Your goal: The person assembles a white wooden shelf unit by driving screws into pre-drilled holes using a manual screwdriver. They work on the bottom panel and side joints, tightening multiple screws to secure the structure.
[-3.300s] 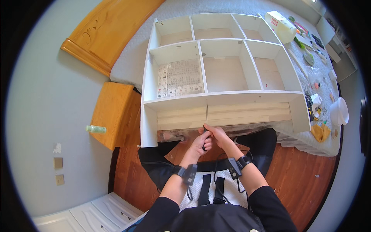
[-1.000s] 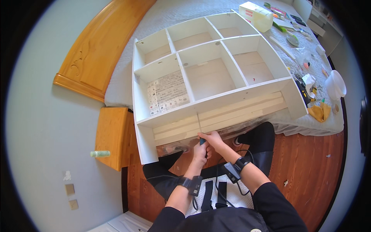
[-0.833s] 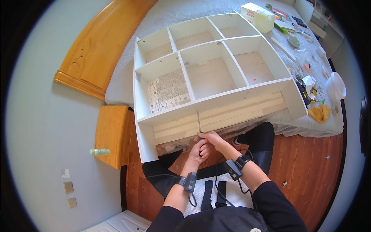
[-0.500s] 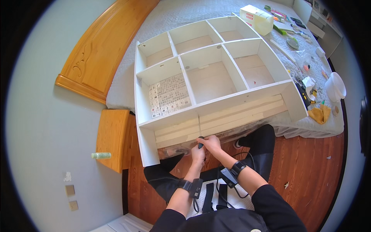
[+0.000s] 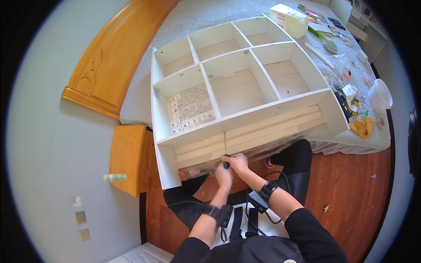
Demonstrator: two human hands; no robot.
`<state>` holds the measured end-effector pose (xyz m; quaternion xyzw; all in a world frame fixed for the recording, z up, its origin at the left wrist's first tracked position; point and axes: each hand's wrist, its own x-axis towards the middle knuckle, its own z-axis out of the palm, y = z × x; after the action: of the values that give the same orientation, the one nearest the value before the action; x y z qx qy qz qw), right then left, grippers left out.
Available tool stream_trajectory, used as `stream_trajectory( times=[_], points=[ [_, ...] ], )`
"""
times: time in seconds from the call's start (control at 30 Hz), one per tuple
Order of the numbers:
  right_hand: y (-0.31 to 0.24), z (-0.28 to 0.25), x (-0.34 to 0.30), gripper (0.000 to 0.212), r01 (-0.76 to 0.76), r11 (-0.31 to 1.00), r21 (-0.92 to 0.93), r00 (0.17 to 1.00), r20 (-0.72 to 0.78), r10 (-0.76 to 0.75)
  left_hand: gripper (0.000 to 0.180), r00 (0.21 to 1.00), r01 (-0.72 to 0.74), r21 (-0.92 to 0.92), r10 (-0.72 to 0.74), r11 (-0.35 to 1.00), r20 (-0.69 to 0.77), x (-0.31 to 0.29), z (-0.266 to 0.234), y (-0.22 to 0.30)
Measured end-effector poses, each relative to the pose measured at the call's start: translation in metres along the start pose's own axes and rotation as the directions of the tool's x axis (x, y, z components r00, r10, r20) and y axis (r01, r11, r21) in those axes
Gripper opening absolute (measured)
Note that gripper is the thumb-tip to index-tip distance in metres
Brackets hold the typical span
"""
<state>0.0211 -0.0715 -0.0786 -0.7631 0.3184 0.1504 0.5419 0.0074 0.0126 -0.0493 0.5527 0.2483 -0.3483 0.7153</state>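
A long-shafted screwdriver [image 5: 225, 144] points away from me, its tip against the near long panel of a white shelf unit [image 5: 263, 112]. My right hand [image 5: 239, 163] is closed around the dark handle from the right, fingers pinching it. Just below and to the left, my left hand [image 5: 224, 176] is also closed at the handle's end; its fingers are partly hidden. The shelf unit lies on its back on a bed, with its open compartments facing up. Any screw at the tip is too small to make out.
A wooden headboard [image 5: 103, 65] and bedside cabinet [image 5: 127, 158] stand to the left, with a green bottle [image 5: 115, 177] on the cabinet. On the right of the bed lie a clear jug [image 5: 289, 22], white bucket [image 5: 380, 95], yellow cloth [image 5: 363, 128] and small tools.
The hands have shifted very slightly on the screwdriver handle, and more of its dark end shows between them. The shelf unit stays in place.
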Motion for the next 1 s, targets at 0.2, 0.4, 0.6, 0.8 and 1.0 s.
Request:
stream_trajectory(
  times=[0.2,0.4,0.6,0.8,1.0],
  points=[
    [-0.006,-0.034,-0.009,0.031,-0.23,0.847,0.48,0.902,0.432,0.0,0.039,0.925,0.25,-0.349,-0.117,0.903,0.361,0.011,-0.009,-0.011],
    [-0.011,-0.035,-0.006,0.028,-0.161,0.926,0.342,0.926,0.376,0.023,0.033,0.945,0.132,-0.261,-0.042,0.956,0.325,0.013,-0.012,-0.012],
    [-0.006,-0.012,-0.006,0.025,-0.162,0.805,0.571,0.934,0.352,-0.061,0.033,0.73,-0.136,0.855,0.634,0.5,-0.254,-0.014,0.0,-0.014],
    [-0.005,-0.021,0.013,0.027,-0.081,0.891,0.446,0.926,0.365,-0.098,0.034,0.683,-0.222,0.866,0.705,0.448,-0.19,-0.008,-0.002,-0.013],
    [-0.042,-0.041,0.072,0.035,-0.084,0.882,0.463,0.956,0.286,-0.059,0.041,0.696,-0.324,0.706,0.664,0.63,-0.273,0.002,0.005,-0.024]
  ],
)
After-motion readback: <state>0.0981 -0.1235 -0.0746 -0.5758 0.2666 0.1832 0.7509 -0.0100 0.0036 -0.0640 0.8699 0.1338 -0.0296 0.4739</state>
